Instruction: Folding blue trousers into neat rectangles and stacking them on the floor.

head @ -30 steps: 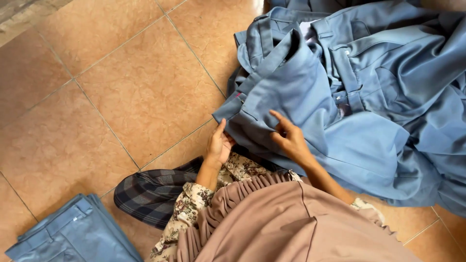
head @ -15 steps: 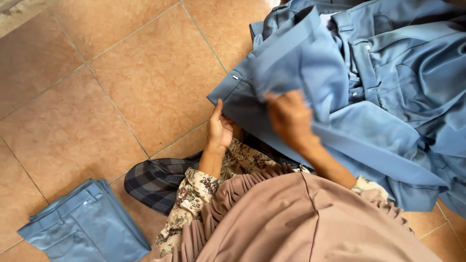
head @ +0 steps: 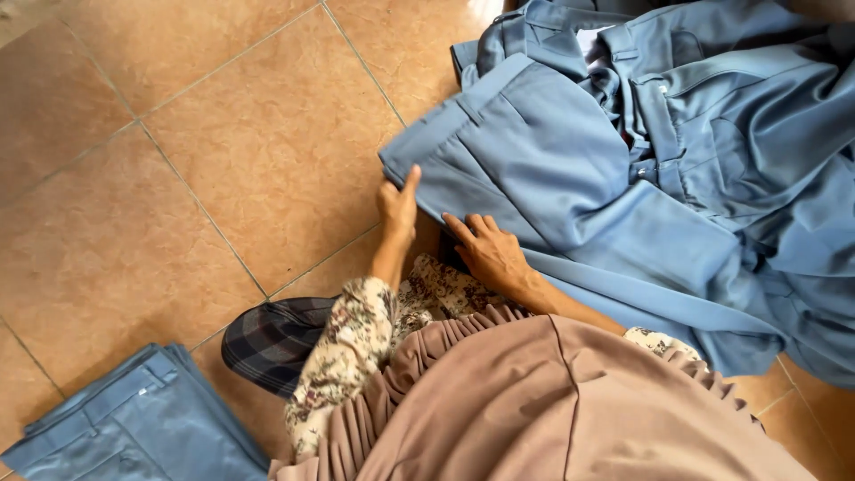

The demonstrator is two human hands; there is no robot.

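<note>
The floor (head: 178,205) is laid with large orange-brown tiles, glossy and mottled, with thin dark grout lines running slantwise across the view; a bright patch of light falls on the tiles near the top edge. No walls or furniture show, only this floor seen from above. A heap of blue trousers (head: 712,134) fills the upper right, crumpled, with waistbands and belt loops showing among the folds. From that heap one pair of blue trousers (head: 543,169) is spread flatter toward the person, its near corner lying on the tiles. The left hand (head: 398,207) pinches that corner: the thumb lies on top of the cloth and points up along the edge, while the fingers curl beneath it, so the hand is closed on the fabric. The right hand (head: 490,252) lies palm down just beside the left, fingers spread and nearly straight, the fingertips pressing on the lower edge of the same pair; it is open and grips nothing. Both forearms reach forward from flowered sleeves (head: 356,338), the left wrist straight, the right wrist bent a little inward. A pleated tan garment (head: 552,410) covers the person's lap at the bottom. A dark checked cloth (head: 267,343) lies by the left elbow, and a folded stack of blue trousers (head: 134,428) sits in the lower left corner, well apart from the hands.
</note>
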